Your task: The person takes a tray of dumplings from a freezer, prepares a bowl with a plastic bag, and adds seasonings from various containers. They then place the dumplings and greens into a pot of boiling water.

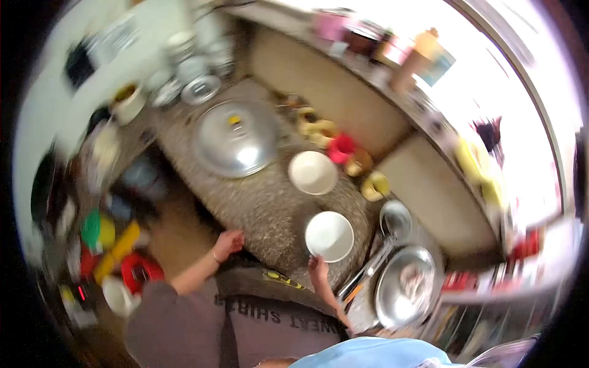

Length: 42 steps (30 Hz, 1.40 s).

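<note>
Slippage worries me: my right grip pinches only the near rim of the white bowl at the counter edge, so it could tip off, while my left grip rests curled, empty.

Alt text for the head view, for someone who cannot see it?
The right hand touches the rim of a round white bowl on a speckled stone counter; the left hand rests at the counter's edge. A domed metal lid lies beyond.
</note>
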Available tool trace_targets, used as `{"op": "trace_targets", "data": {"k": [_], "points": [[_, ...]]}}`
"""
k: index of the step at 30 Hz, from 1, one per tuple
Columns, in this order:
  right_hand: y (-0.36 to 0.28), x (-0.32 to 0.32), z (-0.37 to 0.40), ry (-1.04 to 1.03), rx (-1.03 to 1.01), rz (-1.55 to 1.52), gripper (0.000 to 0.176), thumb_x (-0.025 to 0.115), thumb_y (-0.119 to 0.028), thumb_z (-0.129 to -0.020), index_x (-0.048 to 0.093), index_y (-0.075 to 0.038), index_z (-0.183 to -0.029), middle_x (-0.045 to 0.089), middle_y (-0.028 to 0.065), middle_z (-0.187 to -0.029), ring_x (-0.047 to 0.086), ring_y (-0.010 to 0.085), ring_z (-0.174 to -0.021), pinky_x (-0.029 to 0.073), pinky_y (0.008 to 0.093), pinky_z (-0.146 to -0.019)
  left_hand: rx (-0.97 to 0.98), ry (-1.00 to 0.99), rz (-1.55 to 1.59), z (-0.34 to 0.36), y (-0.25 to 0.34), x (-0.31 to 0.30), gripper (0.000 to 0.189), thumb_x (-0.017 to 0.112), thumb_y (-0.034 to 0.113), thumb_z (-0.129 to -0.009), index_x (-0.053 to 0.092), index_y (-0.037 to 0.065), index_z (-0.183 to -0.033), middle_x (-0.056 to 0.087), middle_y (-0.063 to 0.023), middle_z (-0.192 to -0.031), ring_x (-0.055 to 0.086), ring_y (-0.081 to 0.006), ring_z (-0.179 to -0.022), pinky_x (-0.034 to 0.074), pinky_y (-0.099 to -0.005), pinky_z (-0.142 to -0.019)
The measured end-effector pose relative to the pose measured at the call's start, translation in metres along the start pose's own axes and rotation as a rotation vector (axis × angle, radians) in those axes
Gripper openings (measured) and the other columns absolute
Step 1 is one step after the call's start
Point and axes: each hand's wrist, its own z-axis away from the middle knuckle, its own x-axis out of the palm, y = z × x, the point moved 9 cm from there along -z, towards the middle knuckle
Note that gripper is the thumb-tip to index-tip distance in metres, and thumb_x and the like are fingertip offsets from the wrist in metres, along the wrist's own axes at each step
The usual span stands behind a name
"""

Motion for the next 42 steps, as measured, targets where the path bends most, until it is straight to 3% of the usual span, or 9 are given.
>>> {"op": "trace_targets", "data": {"k": [3,6,11,14,17,23,30,34,42], "points": [[-0.012,0.034,0.018,0.030,0.008,0.043,0.030,0.052,-0.033,-0.088,0.057,-0.004,-0.096,0.060,0.0036,-0.075,0.054,0.0130,-0.061,0.040,0.0241,-0.049,0.089,0.093,-0.082,0.011,0.029,-0.020,0.019,0.057,0.029,-0.086,0.059,0.011,-0.082,0.061,0.0013,-0.075,0.059,-0.0105,-0.072,0.047,-0.0284,-0.063],[0.011,0.076,0.016,-0.330,0.126,0.387,0.042,0.055,-0.045,-0.087,0.059,-0.007,-0.105,0.059,0.0009,-0.075,0.053,0.0107,-0.061,0.039,0.0223,-0.051,0.218,0.303,-0.178,0.030,0.085,-0.058,0.028,0.051,0.032,-0.092,0.060,0.009,-0.077,0.062,0.0010,-0.075,0.057,-0.0094,-0.069,0.046,-0.0267,-0.062],[0.013,0.192,0.012,-0.397,0.053,0.586,0.041,0.056,-0.040,-0.088,0.059,-0.005,-0.109,0.060,0.0019,-0.079,0.055,0.0102,-0.065,0.043,0.0233,-0.055,0.488,0.469,-0.392,0.043,0.216,-0.177,0.025,0.057,0.026,-0.089,0.059,0.003,-0.081,0.063,-0.0033,-0.079,0.056,-0.0094,-0.072,0.047,-0.0252,-0.064],[0.011,0.289,0.005,-0.459,-0.014,0.691,0.038,0.056,-0.036,-0.089,0.060,-0.004,-0.108,0.060,0.0036,-0.083,0.056,0.0109,-0.071,0.045,0.0245,-0.061,0.949,0.657,-0.655,0.085,0.343,-0.249,0.012,0.062,0.013,-0.082,0.060,0.001,-0.080,0.062,-0.0043,-0.074,0.057,-0.0108,-0.069,0.048,-0.0272,-0.066],[0.018,0.421,-0.018,-0.582,-0.138,0.779,0.034,0.055,-0.033,-0.090,0.060,-0.003,-0.105,0.061,0.0053,-0.086,0.057,0.0121,-0.075,0.046,0.0255,-0.066,0.852,0.766,-0.758,0.088,0.471,-0.341,0.020,0.063,0.019,-0.083,0.059,0.000,-0.078,0.061,-0.0058,-0.066,0.057,-0.0128,-0.063,0.045,-0.0294,-0.060],[0.060,0.622,-0.030,-0.584,-0.148,0.903,0.033,0.056,-0.026,-0.090,0.058,0.001,-0.108,0.062,0.0091,-0.090,0.060,0.0161,-0.082,0.047,0.0284,-0.074,1.275,0.924,-1.088,0.071,0.743,-0.472,0.015,0.058,0.017,-0.081,0.059,0.001,-0.082,0.062,-0.0130,-0.076,0.059,-0.0298,-0.072,0.046,-0.0371,-0.067],[0.053,0.708,-0.029,-0.503,-0.158,1.132,0.029,0.060,-0.021,-0.087,0.059,0.000,-0.107,0.064,0.0103,-0.084,0.060,0.0139,-0.079,0.047,0.0264,-0.073,1.369,1.265,-1.920,0.041,0.980,-0.538,0.009,0.055,0.012,-0.076,0.059,0.007,-0.082,0.055,-0.0072,-0.094,0.050,-0.0252,-0.097,0.040,-0.0376,-0.085],[0.021,0.751,-0.032,-0.427,-0.316,1.274,0.029,0.060,-0.024,-0.087,0.061,-0.001,-0.103,0.065,0.0105,-0.083,0.061,0.0153,-0.075,0.048,0.0275,-0.071,1.323,1.580,-2.197,0.067,1.041,-0.565,0.020,0.054,0.011,-0.075,0.058,0.009,-0.095,0.055,-0.0054,-0.103,0.048,-0.0227,-0.105,0.037,-0.0354,-0.093],[0.020,0.781,-0.036,-0.383,-0.291,1.282,0.033,0.061,-0.028,-0.086,0.061,-0.001,-0.106,0.066,0.0131,-0.087,0.062,0.0187,-0.080,0.049,0.0302,-0.072,1.556,1.279,-2.141,0.063,1.048,-0.567,0.017,0.053,0.012,-0.075,0.056,0.009,-0.091,0.056,-0.0059,-0.099,0.050,-0.0223,-0.100,0.038,-0.0358,-0.091]]}}
